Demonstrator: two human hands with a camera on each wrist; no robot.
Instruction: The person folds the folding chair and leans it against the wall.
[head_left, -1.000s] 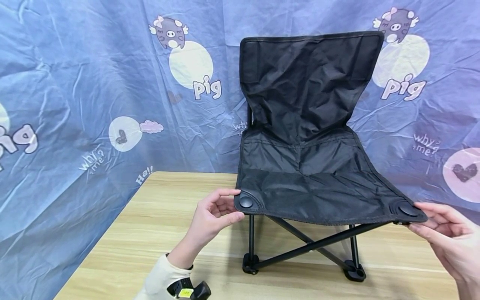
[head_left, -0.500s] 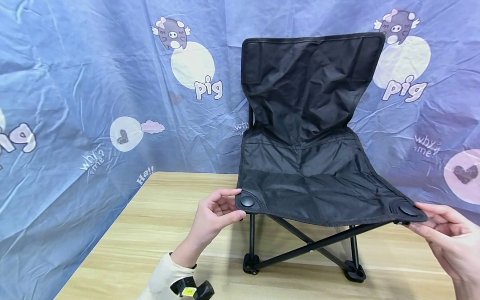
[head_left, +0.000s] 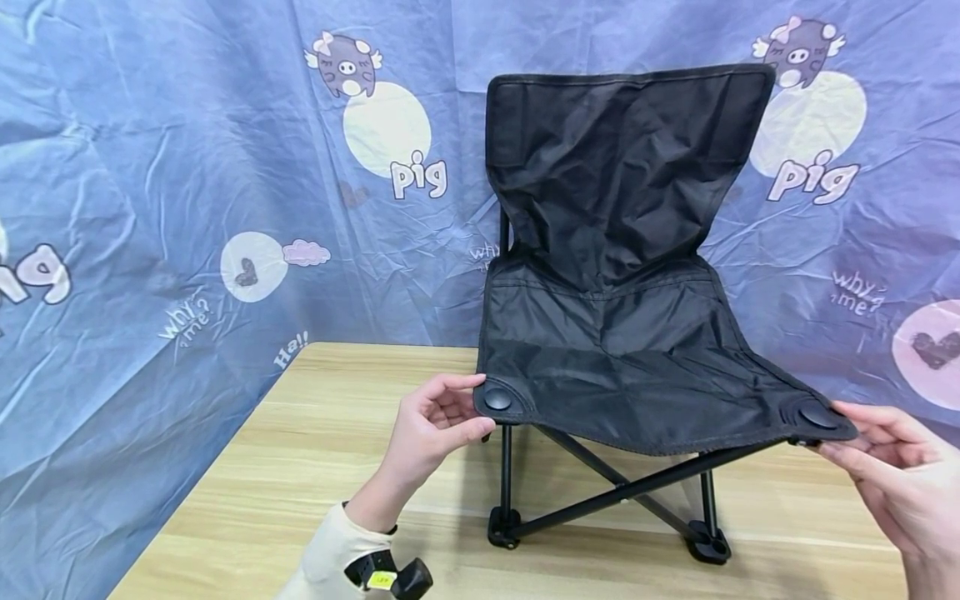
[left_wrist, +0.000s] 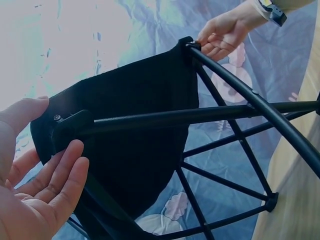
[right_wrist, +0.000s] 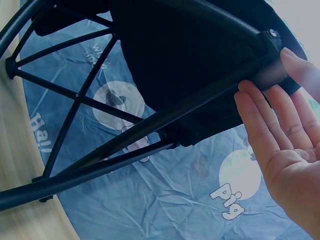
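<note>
A black folding camping chair (head_left: 600,358) stands unfolded on the wooden table, its fabric back upright and its seat stretched across crossed metal legs. My left hand (head_left: 427,425) pinches the front left seat corner beside a round black button, index finger on top and thumb beneath. At the front right corner my right hand (head_left: 900,467) grips likewise, thumb under the edge. Seen from below in the left wrist view, the left hand (left_wrist: 37,185) has its fingers around the plastic joint (left_wrist: 72,130) at the tube's end. The right wrist view shows the right fingers (right_wrist: 280,120) at the matching corner.
The wooden table (head_left: 300,467) extends left of the chair. A wrinkled blue curtain (head_left: 150,167) with pig prints hangs right behind the chair and along the table's left side. A black wrist strap (head_left: 375,571) sits over the left sleeve.
Both hands keep their hold on the seat corners. The left hand and the left front corner have shifted very slightly up and right; the chair's legs stay in place.
</note>
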